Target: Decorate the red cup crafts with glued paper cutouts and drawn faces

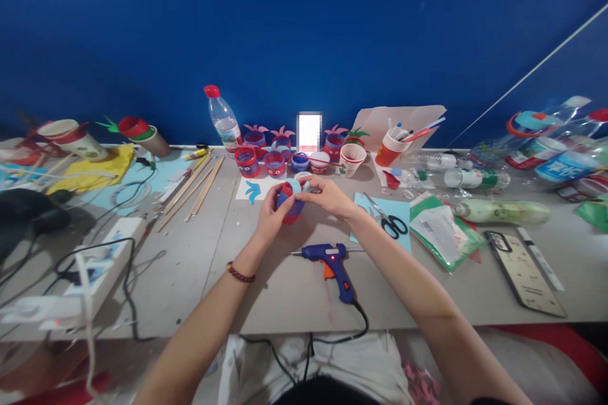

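Note:
My left hand (274, 215) is wrapped round a small blue and red cup (291, 219), held just above the table. At the cup's rim, a light blue paper piece (295, 186) curls up between my hands. The fingers of my right hand (327, 197) are pinched together at this paper on the cup's right side. Below the hands lies a blue glue gun (327, 253) with an orange trigger and a small red light. A blue paper leaf shape (253, 191) rests on white paper to the left.
Several decorated cups (247, 162) and a bottle with a red cap (223, 117) stand along the blue wall. Scissors (392, 224) lie on light blue paper at the right, near a phone (522, 272). Wooden sticks (206, 186) and a power strip (104, 266) are on the left.

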The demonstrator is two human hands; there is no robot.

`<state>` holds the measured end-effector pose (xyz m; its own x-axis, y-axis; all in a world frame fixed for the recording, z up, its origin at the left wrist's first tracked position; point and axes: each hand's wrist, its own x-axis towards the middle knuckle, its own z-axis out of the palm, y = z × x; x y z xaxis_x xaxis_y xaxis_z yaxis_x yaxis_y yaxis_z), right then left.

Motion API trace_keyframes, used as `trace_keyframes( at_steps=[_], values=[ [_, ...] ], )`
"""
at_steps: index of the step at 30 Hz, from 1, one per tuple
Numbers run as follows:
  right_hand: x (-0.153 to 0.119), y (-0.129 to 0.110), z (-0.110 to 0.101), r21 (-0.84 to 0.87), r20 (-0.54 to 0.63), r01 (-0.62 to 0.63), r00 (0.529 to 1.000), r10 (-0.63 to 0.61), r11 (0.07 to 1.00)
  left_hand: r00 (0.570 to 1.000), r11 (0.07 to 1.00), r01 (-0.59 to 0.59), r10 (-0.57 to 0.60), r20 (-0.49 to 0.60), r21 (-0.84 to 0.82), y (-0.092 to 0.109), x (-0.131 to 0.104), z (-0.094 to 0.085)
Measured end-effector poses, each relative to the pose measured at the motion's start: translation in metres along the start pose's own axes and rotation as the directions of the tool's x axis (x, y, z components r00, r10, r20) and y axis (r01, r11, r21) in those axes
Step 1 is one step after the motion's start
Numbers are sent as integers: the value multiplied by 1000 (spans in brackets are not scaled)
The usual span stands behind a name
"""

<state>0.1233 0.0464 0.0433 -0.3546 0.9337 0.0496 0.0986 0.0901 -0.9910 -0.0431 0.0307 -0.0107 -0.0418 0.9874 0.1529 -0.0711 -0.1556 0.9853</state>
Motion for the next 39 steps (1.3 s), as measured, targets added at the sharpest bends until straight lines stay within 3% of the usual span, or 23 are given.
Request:
trace_keyframes(
  at_steps=[8,20,28,35,39],
  values=[
    [0,1,1,-32,-3,22,1000,-22,999,998,998,-61,60,22,30,0,-2,-1],
    [1,5,1,-177,-20,120,992,-126,977,998,998,-62,61,25,22,2,-4,-1],
    [2,4,2,-141,-39,99,994,-105,985,998,998,-61,62,23,-18,1,-3,0],
    [2,0,-8,3,73,45,996,-46,999,999,999,-45,45,7,-22,0,-1,1],
    [2,-1,-8,-22,66,49,997,-48,999,999,999,-53,53,-6,-3,1,-2,2]
  ],
)
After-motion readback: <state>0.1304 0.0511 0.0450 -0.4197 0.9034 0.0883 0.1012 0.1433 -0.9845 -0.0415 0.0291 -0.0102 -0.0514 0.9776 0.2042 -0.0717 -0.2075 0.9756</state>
